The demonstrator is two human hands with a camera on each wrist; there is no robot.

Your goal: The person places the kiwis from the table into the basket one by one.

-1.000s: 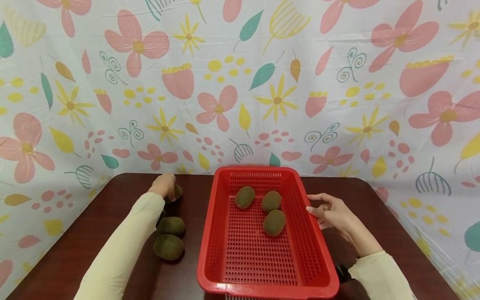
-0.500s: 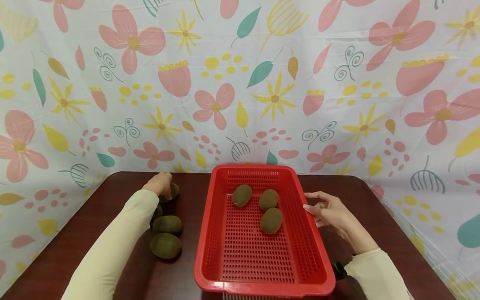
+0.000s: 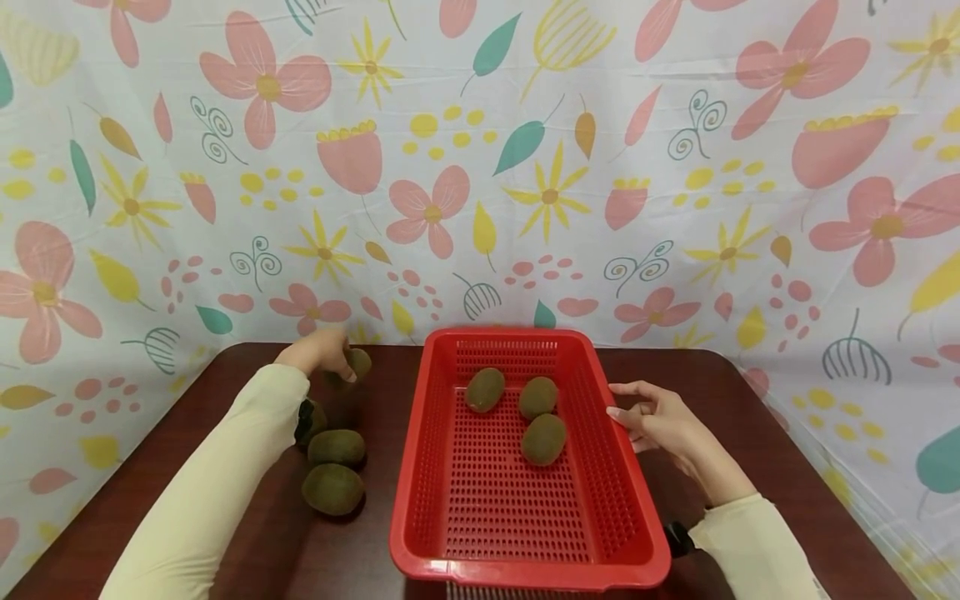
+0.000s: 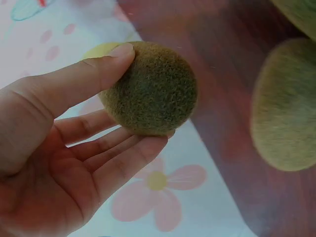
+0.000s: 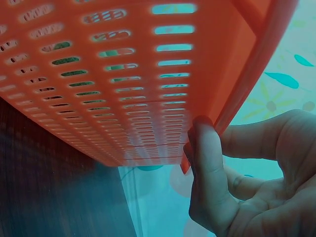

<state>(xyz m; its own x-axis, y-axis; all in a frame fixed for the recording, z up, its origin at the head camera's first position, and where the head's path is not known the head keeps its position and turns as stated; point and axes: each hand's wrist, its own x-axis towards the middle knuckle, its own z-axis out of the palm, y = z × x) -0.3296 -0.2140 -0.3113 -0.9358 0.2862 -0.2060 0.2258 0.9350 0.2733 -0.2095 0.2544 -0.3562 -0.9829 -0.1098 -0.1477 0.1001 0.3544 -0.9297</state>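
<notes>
My left hand pinches a brown fuzzy kiwi between thumb and fingers, over the far left of the table. In the left wrist view the fruit appears raised from the tabletop. To the right, a red perforated plastic basket holds a kiwi at its left and two more, one of them a kiwi nearer me. My right hand grips the basket's right rim, thumb and fingers on either side of it in the right wrist view.
Left of the basket, a kiwi and another kiwi lie on the dark wood table, with one more partly hidden by my left wrist. A floral cloth hangs behind the table.
My left hand has picked up the far kiwi and shifted it slightly up and to the right. The right hand stays at the basket rim.
</notes>
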